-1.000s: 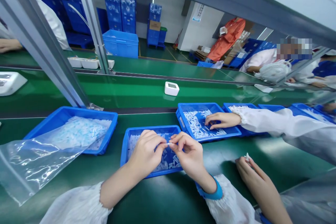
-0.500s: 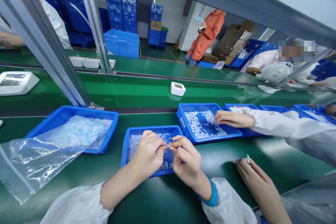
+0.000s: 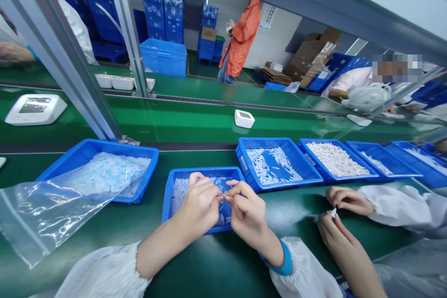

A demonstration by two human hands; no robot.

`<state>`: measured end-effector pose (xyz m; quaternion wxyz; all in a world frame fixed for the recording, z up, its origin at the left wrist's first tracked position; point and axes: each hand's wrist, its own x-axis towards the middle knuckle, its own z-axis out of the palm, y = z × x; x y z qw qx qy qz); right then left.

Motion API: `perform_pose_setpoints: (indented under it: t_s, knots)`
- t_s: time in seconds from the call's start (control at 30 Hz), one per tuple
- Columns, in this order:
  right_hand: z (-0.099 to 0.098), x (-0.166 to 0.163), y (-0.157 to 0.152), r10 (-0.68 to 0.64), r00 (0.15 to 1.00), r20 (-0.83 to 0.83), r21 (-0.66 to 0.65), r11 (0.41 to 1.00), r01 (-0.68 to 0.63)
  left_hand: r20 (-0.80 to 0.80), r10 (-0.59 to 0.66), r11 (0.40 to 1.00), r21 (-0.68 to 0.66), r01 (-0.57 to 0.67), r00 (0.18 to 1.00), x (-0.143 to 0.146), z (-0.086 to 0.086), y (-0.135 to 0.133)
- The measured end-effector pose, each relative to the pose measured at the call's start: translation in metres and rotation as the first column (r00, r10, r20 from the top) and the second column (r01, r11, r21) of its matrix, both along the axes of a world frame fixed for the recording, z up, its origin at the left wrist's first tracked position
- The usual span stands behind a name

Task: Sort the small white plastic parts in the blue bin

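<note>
Both my hands are over a blue tray (image 3: 166,195) that holds small pale plastic pieces. My left hand (image 3: 200,202) is closed in a pinch, thumb against forefinger. Facing it, my right hand (image 3: 248,214) pinches as well, with a blue band around the wrist. Their fingertips meet around a tiny white plastic part (image 3: 224,196), mostly covered by the fingers. Left of them, a clear zip bag (image 3: 45,223) of pale blue and white pieces lies partly in another blue tray (image 3: 148,167).
A blue tray of white sticks (image 3: 260,186) touches my tray's right corner; several more trays run rightward. At right, a co-worker's hands (image 3: 344,228) hold a small white part. White devices (image 3: 244,119) sit on the green belt (image 3: 188,121). A metal post (image 3: 80,65) rises at left.
The co-worker's far hand has left the tray of sticks and come back to their other hand. The person in orange has moved left. My hands stay nearly in place, still pinching.
</note>
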<state>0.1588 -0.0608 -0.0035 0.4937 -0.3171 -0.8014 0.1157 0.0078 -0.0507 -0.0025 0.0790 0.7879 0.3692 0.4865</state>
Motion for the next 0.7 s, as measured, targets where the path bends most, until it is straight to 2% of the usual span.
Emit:
perform_pose_setpoints:
  t_s: [0.13, 0.23, 0.37, 0.57, 0.63, 0.7]
  knots:
    - [0.0002, -0.0009, 0.0005, 0.008, 0.994, -0.111, -0.13, 0.991, -0.023, 0.008, -0.02, 1.0, 0.02, 0.02, 1.0, 0.0001, 0.0001, -0.0004]
    - [-0.0005, -0.001, 0.0011, 0.014, 0.992, -0.128, -0.164, 0.986, -0.035, 0.006, -0.022, 0.999, 0.03, 0.022, 1.0, -0.0001, 0.0, -0.0007]
    - [0.0003, -0.0015, 0.001, 0.015, 0.995, -0.098, -0.159, 0.987, -0.03, -0.037, -0.008, 0.999, 0.031, 0.009, 0.999, 0.0003, -0.0002, -0.0017]
    - [0.0021, -0.0051, -0.0013, -0.009, 1.0, -0.029, -0.05, 0.999, 0.008, -0.043, -0.001, 0.999, 0.039, 0.003, 0.999, 0.0002, -0.0005, -0.0018]
    - [0.0017, -0.0052, -0.0008, -0.039, 0.997, -0.063, -0.05, 0.998, 0.036, -0.031, 0.0, 0.999, 0.041, 0.001, 1.0, -0.0005, 0.0004, -0.0021]
    - [0.0018, -0.0042, 0.0007, -0.068, 0.987, -0.146, -0.104, 0.993, 0.053, -0.014, 0.01, 0.999, 0.049, -0.009, 1.0, -0.001, 0.002, -0.0029]
